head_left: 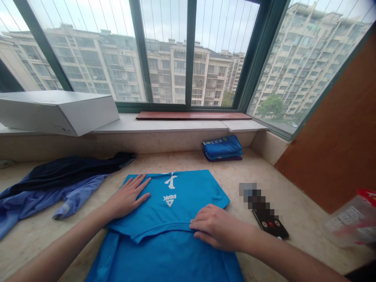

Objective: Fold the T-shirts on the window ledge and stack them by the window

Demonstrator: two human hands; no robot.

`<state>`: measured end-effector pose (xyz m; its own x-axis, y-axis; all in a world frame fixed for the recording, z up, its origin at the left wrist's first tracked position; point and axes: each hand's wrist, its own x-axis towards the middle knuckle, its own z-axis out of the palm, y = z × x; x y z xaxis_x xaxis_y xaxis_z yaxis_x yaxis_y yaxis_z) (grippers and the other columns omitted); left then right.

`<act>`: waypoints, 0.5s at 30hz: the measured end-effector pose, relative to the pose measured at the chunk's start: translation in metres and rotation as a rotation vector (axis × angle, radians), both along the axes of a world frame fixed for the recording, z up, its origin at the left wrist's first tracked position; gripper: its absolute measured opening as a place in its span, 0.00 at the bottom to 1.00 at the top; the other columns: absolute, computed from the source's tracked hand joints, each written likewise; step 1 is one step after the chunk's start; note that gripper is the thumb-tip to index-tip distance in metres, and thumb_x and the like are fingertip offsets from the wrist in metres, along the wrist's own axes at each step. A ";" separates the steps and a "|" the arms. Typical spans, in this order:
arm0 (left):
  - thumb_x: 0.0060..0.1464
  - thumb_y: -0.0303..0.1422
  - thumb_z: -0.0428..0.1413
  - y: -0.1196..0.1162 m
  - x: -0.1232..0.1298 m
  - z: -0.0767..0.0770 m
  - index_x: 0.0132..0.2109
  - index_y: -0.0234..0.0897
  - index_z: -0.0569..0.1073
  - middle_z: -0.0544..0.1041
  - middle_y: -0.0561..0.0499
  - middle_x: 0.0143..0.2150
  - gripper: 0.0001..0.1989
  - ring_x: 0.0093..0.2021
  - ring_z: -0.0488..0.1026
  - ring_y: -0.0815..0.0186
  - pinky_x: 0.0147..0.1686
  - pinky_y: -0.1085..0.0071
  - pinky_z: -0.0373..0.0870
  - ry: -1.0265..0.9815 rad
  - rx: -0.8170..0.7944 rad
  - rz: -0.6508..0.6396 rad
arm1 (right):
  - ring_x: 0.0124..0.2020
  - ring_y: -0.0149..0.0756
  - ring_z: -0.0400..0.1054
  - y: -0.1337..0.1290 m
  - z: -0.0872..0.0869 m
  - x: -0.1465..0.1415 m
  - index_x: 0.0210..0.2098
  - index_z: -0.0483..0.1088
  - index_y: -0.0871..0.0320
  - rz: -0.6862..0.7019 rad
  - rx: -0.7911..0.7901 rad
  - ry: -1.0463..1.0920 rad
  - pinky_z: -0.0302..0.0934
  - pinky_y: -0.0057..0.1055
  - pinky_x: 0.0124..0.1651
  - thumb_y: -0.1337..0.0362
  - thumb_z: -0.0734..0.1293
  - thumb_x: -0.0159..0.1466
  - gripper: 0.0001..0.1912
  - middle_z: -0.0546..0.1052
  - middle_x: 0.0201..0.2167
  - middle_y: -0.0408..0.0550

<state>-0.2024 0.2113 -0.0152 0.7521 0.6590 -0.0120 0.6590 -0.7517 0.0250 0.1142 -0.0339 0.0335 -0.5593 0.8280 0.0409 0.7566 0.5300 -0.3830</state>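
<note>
A bright blue T-shirt (188, 192) with white lettering and a white triangle logo lies partly folded on the counter, its upper part turned over toward the window. Flat on the left side of the folded part rests my left hand (129, 197), fingers spread. My right hand (216, 227) has its fingers curled at the curved edge near the neckline, pinching the fabric there. The lower part of the shirt runs out of view at the bottom.
Left of the shirt lie crumpled dark and light-blue clothes (73, 176). Folded blue garments (223, 148) sit by the sill. A phone (272, 223), partly blurred, and a clear plastic container (349, 223) are at right. A white box (58, 111) rests on the sill.
</note>
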 end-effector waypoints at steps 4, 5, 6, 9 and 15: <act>0.67 0.55 0.45 0.003 -0.001 0.000 0.74 0.42 0.57 0.53 0.43 0.76 0.36 0.74 0.52 0.46 0.71 0.46 0.49 -0.014 -0.002 -0.015 | 0.48 0.40 0.74 0.000 -0.002 -0.001 0.46 0.78 0.54 0.000 0.013 -0.011 0.59 0.35 0.53 0.58 0.62 0.74 0.13 0.82 0.43 0.49; 0.67 0.54 0.45 0.006 0.000 0.002 0.73 0.43 0.59 0.56 0.43 0.75 0.34 0.74 0.54 0.46 0.71 0.46 0.50 -0.020 -0.005 -0.022 | 0.47 0.40 0.74 0.003 -0.002 0.002 0.46 0.78 0.53 0.004 0.009 -0.016 0.60 0.34 0.53 0.57 0.62 0.74 0.13 0.82 0.42 0.48; 0.68 0.52 0.45 0.010 0.000 0.004 0.72 0.43 0.62 0.59 0.43 0.74 0.32 0.73 0.57 0.47 0.71 0.47 0.51 -0.033 -0.002 -0.028 | 0.47 0.39 0.74 0.009 -0.002 0.005 0.46 0.79 0.53 -0.003 0.008 -0.021 0.60 0.34 0.53 0.57 0.62 0.74 0.13 0.82 0.41 0.48; 0.69 0.45 0.42 0.028 0.000 0.014 0.69 0.39 0.68 0.67 0.41 0.70 0.29 0.69 0.64 0.49 0.69 0.50 0.57 -0.102 0.043 -0.017 | 0.48 0.40 0.74 0.039 0.002 0.025 0.47 0.79 0.53 -0.137 0.067 -0.053 0.61 0.33 0.54 0.60 0.62 0.74 0.13 0.82 0.43 0.50; 0.64 0.35 0.45 0.050 -0.001 0.030 0.64 0.32 0.72 0.75 0.37 0.63 0.26 0.62 0.72 0.49 0.64 0.58 0.65 -0.013 0.022 0.073 | 0.59 0.45 0.70 0.115 0.005 0.074 0.56 0.76 0.59 -0.507 0.090 -0.244 0.60 0.36 0.62 0.65 0.63 0.72 0.16 0.78 0.56 0.56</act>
